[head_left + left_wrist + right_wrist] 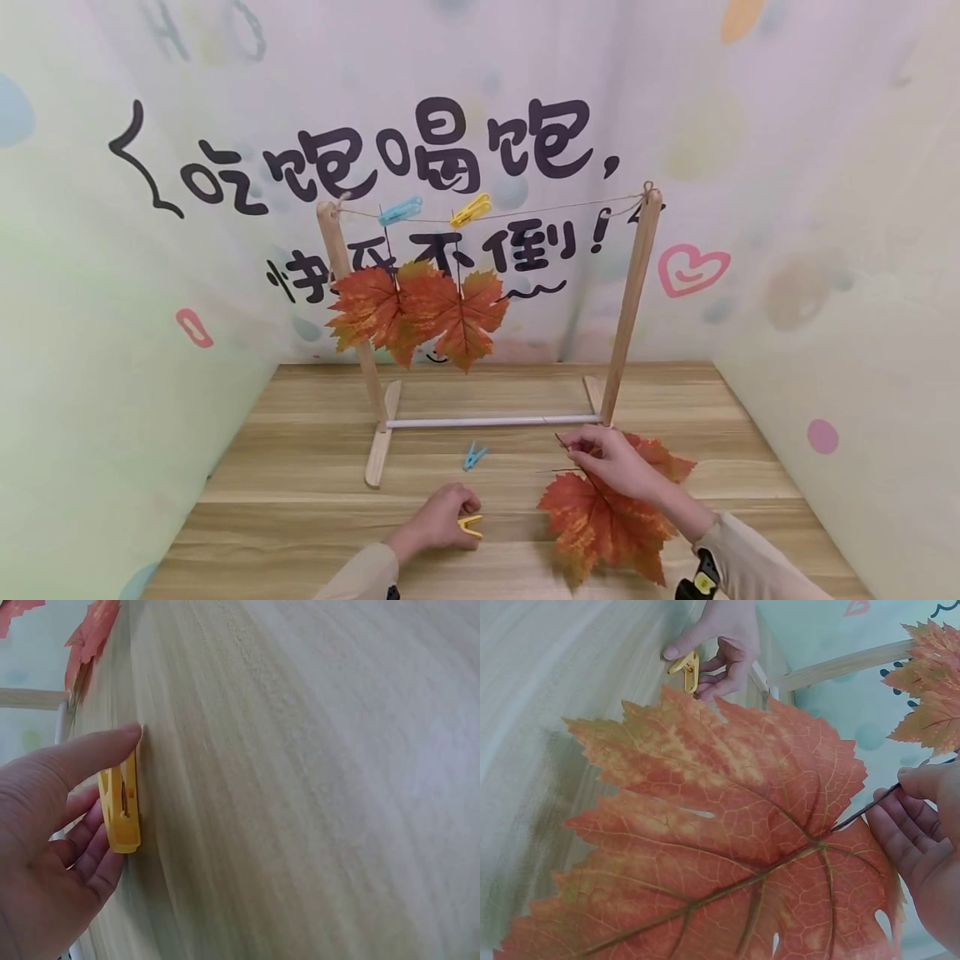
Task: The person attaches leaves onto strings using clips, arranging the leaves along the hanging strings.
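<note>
My left hand [442, 518] is low over the table with a yellow clothespin [120, 802] between thumb and fingers. In the right wrist view the clothespin [687, 669] also shows between them. My right hand [611, 458] pinches the thin dark stem of an orange-red artificial maple leaf [727, 847], whose blade spreads below the hand. Part of another maple leaf [671, 462] shows behind the right wrist. Between the hands and farther back, a blue clothespin [473, 457] lies on the table.
A wooden rack [633, 308] with a white crossbar [495, 422] stands behind the hands. From its string [555, 208], a blue clothespin [401, 211] and a yellow clothespin [471, 211] hold two hanging maple leaves [465, 321]. Printed fabric walls surround the wooden table [255, 517].
</note>
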Motion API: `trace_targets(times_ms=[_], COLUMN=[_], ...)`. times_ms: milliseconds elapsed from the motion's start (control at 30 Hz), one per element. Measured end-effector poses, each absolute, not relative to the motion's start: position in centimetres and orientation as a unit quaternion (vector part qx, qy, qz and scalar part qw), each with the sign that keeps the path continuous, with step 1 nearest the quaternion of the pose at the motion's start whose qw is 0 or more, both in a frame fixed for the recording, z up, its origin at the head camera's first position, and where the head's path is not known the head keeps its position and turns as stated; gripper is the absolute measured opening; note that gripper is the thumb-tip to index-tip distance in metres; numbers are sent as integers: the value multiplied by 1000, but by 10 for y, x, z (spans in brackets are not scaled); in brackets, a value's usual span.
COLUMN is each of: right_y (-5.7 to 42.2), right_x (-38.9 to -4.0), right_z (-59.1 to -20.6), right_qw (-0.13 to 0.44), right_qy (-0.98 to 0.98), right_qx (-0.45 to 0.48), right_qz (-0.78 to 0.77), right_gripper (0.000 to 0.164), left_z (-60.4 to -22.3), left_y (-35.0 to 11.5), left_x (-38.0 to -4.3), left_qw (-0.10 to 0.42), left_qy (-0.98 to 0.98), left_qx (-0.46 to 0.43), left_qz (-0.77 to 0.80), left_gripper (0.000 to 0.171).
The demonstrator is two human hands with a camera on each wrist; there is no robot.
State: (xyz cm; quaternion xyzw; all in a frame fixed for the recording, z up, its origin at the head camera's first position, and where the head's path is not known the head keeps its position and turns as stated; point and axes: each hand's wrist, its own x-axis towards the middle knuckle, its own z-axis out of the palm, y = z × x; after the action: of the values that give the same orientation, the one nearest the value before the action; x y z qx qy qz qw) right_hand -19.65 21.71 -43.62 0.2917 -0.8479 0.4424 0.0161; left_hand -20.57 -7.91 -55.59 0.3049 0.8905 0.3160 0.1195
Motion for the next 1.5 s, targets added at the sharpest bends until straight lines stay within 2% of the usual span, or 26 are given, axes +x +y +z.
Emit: trace_targets(times_ms=[100, 300, 633, 900, 1233, 1500], right_y=[214, 224, 226, 213, 196, 202], right_x=[-190, -200, -201, -202, -193, -210], right_z=[-429, -459, -466, -459, -420, -431], right_qw=[11, 9, -3, -8, -16, -9], right_qy=[-851, -845, -840, -848, -850, -843], right_qx=[286, 284, 277, 262, 269, 295], right_qz=[441, 452, 466, 461, 453, 450], right_gripper=[13, 13, 13, 13, 12, 11], left_z=[-557, -560, -555, -525, -477, -439], left_y=[-79, -76, -69, -67, -70, -74], left_x=[-206, -204, -211, -220, -237, -247], left_qw=[113, 120, 144, 132, 105, 55], left_qy=[886, 873, 853, 849, 852, 869], left_qx=[311, 305, 282, 268, 276, 302], left_qz=[324, 361, 415, 436, 433, 389], left_gripper=[36, 28, 23, 23, 25, 21])
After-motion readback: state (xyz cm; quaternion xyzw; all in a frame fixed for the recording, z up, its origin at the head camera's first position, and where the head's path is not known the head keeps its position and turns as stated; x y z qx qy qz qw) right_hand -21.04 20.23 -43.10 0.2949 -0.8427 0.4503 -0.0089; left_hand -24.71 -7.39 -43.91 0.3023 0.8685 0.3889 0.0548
